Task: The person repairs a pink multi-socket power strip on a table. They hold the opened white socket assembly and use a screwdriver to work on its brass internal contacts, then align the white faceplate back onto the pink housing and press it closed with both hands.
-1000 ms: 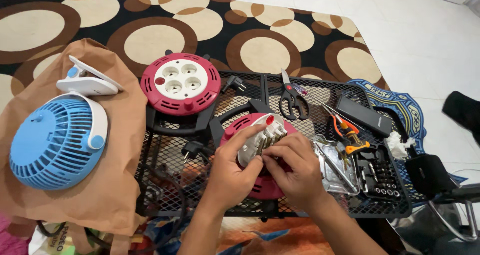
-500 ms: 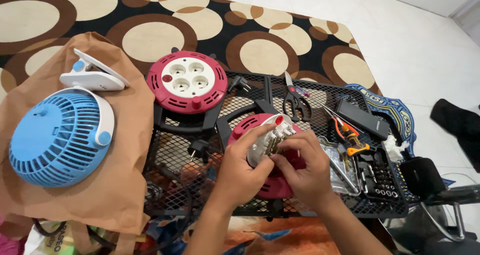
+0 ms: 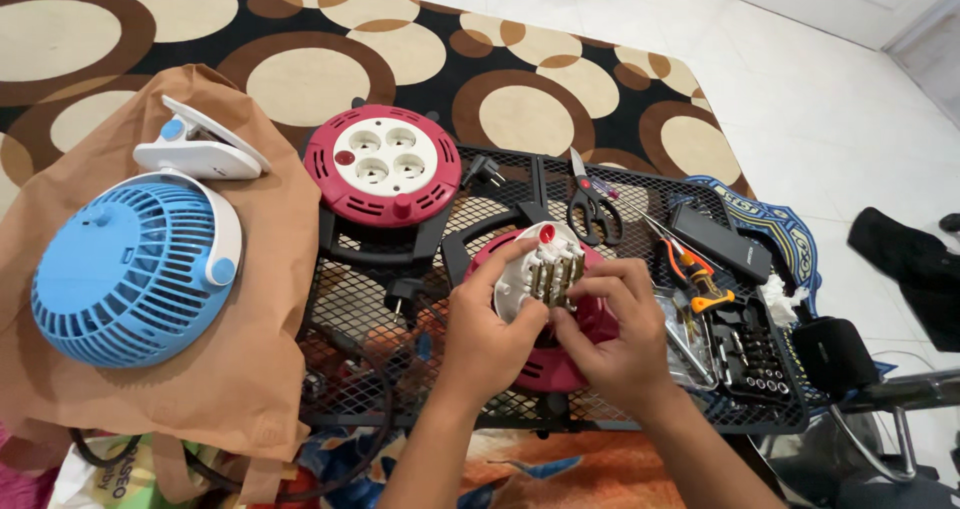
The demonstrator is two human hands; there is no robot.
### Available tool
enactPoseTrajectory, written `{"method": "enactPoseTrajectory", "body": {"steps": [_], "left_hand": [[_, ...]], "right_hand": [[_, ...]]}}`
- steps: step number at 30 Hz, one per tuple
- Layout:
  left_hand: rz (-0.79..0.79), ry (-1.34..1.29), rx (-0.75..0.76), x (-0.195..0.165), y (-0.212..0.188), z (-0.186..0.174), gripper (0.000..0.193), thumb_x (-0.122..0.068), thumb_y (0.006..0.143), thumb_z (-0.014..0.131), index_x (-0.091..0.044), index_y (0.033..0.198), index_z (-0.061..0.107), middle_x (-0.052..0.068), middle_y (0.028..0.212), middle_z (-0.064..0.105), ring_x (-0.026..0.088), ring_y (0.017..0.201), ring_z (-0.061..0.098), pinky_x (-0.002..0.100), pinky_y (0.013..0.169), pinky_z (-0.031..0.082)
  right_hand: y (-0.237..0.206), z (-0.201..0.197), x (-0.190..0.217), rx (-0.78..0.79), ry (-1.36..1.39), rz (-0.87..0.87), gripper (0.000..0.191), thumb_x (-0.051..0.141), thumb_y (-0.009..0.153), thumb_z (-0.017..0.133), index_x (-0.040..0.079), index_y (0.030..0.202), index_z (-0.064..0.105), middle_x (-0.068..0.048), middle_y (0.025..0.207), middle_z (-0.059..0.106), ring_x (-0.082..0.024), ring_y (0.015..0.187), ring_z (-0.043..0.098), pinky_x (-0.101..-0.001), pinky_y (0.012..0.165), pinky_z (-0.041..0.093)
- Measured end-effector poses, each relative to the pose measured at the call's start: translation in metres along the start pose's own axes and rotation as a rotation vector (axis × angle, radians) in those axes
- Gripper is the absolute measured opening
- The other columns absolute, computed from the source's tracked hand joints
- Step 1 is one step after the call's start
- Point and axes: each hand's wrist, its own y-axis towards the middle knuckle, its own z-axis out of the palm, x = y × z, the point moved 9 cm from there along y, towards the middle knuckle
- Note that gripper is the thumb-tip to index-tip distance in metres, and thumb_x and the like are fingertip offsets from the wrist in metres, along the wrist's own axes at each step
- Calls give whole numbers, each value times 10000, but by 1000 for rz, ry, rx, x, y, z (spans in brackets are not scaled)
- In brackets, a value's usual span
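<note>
Hands (image 3: 560, 334) raised, both pinching socket plate (image 3: 535, 269).

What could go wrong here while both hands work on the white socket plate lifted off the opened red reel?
The left hand tilts the white socket plate while the right hand pinches its exposed metal contacts; these could bend or nick a finger. Any small part dropped could fall through the black mesh table. The scissors lie close behind the hands, open to a knock.
</note>
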Motion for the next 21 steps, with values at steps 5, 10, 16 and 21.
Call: {"method": "enactPoseTrajectory", "body": {"steps": [5,10,16,21], "left_hand": [[-20,-23,-13,5,0,-1,485,-22,799,608,11,1280,665,55,978,748,46,808,635,243,701,559],[-23,-56,-26,7,0,-2,472,-9,806,611,14,1274,664,47,1002,743,47,829,641,239,714,562],[-50,-74,-17,10,2,-2,478,9,804,611,13,1280,661,39,997,732,48,825,635,237,703,556],[-66,-106,-10,9,2,-2,480,15,804,602,11,1282,653,35,1002,732,46,837,646,234,712,564]], "right_hand": [[0,-6,-15,82,-93,68,235,98,747,827,50,948,716,-135,1068,606,-287,1000,620,-377,825,527],[-1,-1,-24,161,-24,76,223,116,740,847,48,930,751,-93,1014,651,-252,946,643,-361,796,537],[0,4,-14,173,-24,-42,163,106,770,833,69,916,769,-57,910,692,-241,890,655,-365,796,507],[4,5,-14,199,0,19,168,121,792,816,77,948,772,-50,897,707,-233,854,679,-347,772,521]]}}
